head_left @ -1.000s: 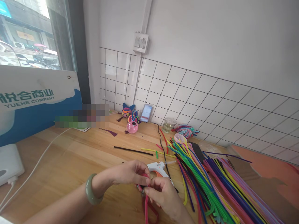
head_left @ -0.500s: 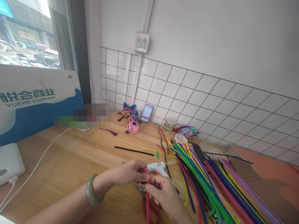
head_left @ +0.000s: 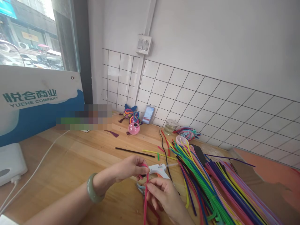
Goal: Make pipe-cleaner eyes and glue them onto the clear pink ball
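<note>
A bright pink pipe cleaner [head_left: 145, 204] runs down from between my hands toward the lower edge of the head view. My left hand [head_left: 131, 170], with a pale green bangle on its wrist, pinches its upper end. Something small and dark shows under the left fingers, too hidden to name. Just below, my right hand [head_left: 162, 195] pinches the same strand between thumb and finger. Behind the hands lies a white glue gun [head_left: 157, 169] with a clear glue stick in its back. Grey-handled pliers [head_left: 140, 188] are partly covered by the right hand.
Bundles of coloured pipe cleaners [head_left: 211, 187] spread over the right side. A black pipe cleaner [head_left: 134, 152] lies ahead. Toward the wall stand a pink ball-shaped cup [head_left: 134, 128], a phone [head_left: 148, 114] and a glass jar [head_left: 170, 127]. A white power bank [head_left: 11, 162] sits left.
My hands have drawn slightly apart. The left has lifted a little, and the pink pipe cleaner now shows as a straighter length between them. The view has shifted slightly.
</note>
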`<state>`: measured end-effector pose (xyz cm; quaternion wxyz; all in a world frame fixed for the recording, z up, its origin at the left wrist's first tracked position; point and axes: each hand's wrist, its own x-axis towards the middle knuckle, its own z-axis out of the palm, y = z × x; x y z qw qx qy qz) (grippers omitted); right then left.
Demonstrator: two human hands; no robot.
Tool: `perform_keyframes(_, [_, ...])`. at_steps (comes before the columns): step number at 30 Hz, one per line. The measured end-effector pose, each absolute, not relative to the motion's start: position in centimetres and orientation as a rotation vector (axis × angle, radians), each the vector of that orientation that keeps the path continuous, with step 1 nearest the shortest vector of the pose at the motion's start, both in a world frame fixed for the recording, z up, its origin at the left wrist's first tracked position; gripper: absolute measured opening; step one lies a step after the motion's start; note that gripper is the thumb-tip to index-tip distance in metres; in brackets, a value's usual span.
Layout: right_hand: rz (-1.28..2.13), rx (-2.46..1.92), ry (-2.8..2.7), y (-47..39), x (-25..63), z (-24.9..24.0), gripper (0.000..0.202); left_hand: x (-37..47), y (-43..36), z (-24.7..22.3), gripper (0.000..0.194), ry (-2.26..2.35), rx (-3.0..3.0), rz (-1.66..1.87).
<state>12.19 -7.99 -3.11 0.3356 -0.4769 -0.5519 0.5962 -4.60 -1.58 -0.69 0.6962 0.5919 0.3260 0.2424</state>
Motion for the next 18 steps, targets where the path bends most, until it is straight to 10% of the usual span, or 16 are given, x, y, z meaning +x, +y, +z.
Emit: perform_keyframes(18, [1.561,-1.323,-1.440,-7.92,11.73,-3.23,0.051,-4.64,-1.53,-0.85,0.031,0.605,1.168,0.504])
